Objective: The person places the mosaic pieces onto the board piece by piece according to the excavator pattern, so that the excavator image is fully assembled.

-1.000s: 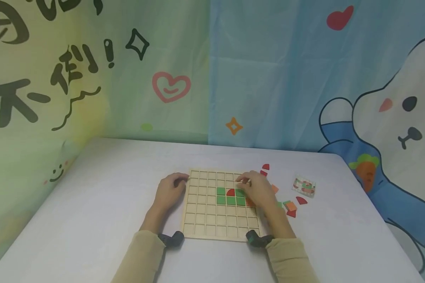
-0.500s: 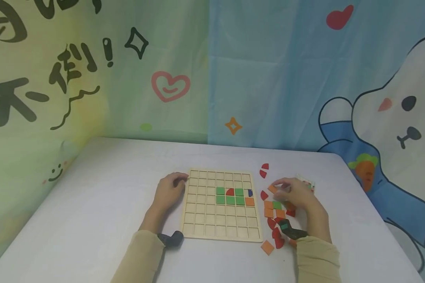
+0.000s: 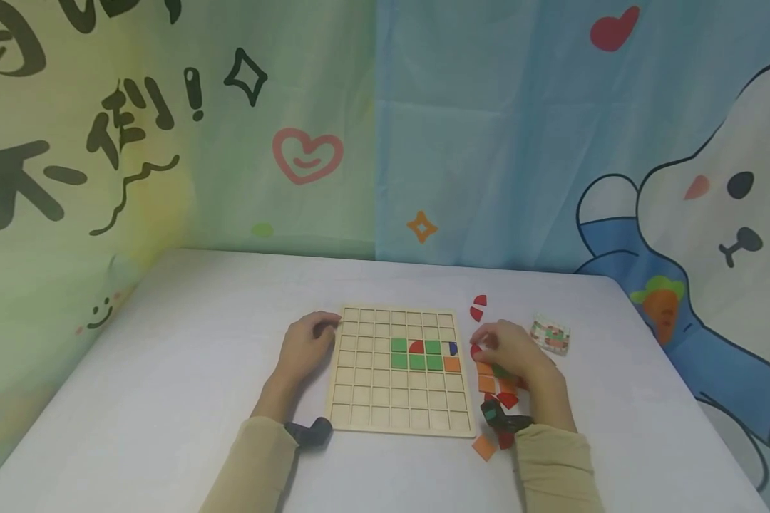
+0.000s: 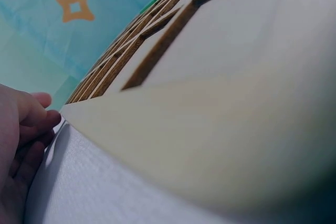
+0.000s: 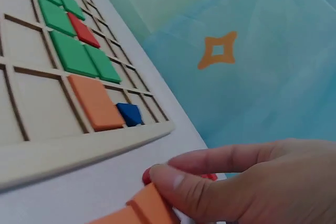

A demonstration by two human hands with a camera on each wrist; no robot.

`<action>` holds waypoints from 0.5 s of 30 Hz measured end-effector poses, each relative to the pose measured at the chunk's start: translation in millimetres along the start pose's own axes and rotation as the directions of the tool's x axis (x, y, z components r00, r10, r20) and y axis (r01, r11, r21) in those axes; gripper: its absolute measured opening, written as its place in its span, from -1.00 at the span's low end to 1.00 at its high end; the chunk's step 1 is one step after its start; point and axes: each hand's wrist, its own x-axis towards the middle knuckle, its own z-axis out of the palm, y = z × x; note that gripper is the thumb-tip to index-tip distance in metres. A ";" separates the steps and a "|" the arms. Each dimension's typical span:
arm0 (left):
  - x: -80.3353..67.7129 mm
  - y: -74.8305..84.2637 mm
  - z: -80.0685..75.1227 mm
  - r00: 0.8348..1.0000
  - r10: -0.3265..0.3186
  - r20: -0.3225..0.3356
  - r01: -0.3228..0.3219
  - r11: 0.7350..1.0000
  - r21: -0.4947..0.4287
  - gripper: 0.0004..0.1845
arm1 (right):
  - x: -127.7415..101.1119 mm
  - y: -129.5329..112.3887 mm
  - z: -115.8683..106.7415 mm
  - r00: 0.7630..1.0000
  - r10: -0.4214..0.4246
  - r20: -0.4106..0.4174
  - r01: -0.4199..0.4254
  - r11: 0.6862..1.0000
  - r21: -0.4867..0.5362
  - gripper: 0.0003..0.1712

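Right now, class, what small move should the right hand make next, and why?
I'd suggest lifting the red piece toward the board: the right hand appears to pinch it at the fingertips, and many board squares lie unfilled.

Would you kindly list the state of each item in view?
Board: flat, partly filled
Left hand: rests at board's left edge
Right hand: pinching a red piece
Board's red quarter-circle: in a cell
Green tiles: five, in cells
Board's orange tile: fills its cell
Blue piece: partly fills its cell
Loose pieces: scattered beside board
Patterned card: lying flat
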 end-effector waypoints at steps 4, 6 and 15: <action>-0.2 1.3 -0.5 1.000 -0.002 0.001 0.002 1.000 0.003 -0.71 | 2.2 -1.1 2.1 1.000 0.003 -0.020 -0.003 1.000 0.000 -0.81; -0.2 1.6 -0.5 1.000 -0.005 0.002 0.005 1.000 0.009 -0.71 | 3.0 -2.0 3.0 0.999 0.024 -0.025 -0.024 1.000 0.002 -0.82; 0.5 0.3 0.8 1.000 -0.004 -0.006 0.004 1.000 0.006 -0.71 | 3.5 -4.5 5.1 0.997 0.083 -0.009 -0.082 0.997 0.008 -0.78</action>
